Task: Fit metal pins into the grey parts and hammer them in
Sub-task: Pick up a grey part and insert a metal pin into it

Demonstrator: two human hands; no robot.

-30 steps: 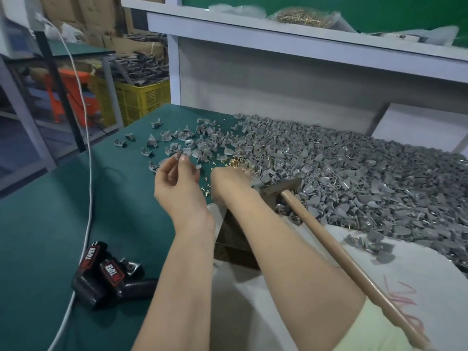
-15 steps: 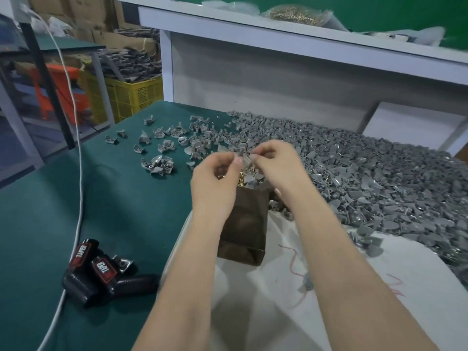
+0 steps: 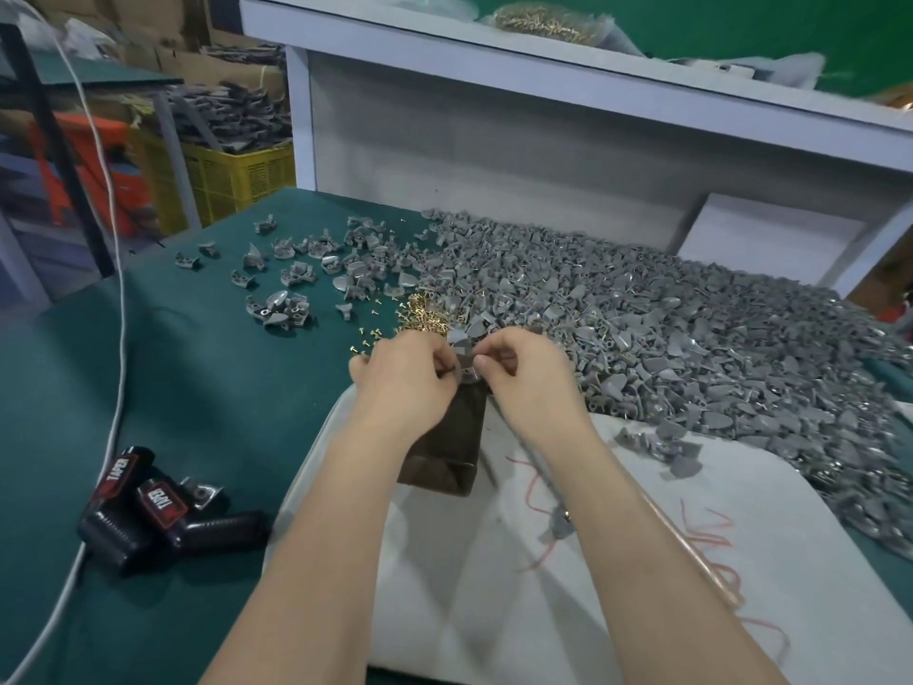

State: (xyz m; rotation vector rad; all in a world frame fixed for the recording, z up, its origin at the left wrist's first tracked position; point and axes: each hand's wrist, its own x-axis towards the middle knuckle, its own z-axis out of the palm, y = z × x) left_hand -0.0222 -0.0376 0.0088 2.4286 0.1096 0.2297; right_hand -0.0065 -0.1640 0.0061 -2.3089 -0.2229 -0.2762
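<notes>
- At near edge of green table (image 3: 197, 388): white padded cloth (image 3: 494, 575); black red-labelled tools (image 3: 163, 506) toward near left corner.
- Above dark brown block (image 3: 444, 447) at cloth's far edge: left hand (image 3: 400, 378) and right hand (image 3: 528, 383), both pinching one small grey plastic part (image 3: 464, 351); pin too small to make out.
- Just beyond: loose brass pins (image 3: 425, 313), then heap of grey parts (image 3: 642, 313) toward far right corner.
- Likely risks: pin seated crooked, bending under hammering; pin lost in heap through slipping fingertips.

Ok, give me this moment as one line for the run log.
stage: pin fitting | left hand: pinches grey part | right hand: pinches same part, pin not discernible | place: over dark block | hammering: not yet
</notes>
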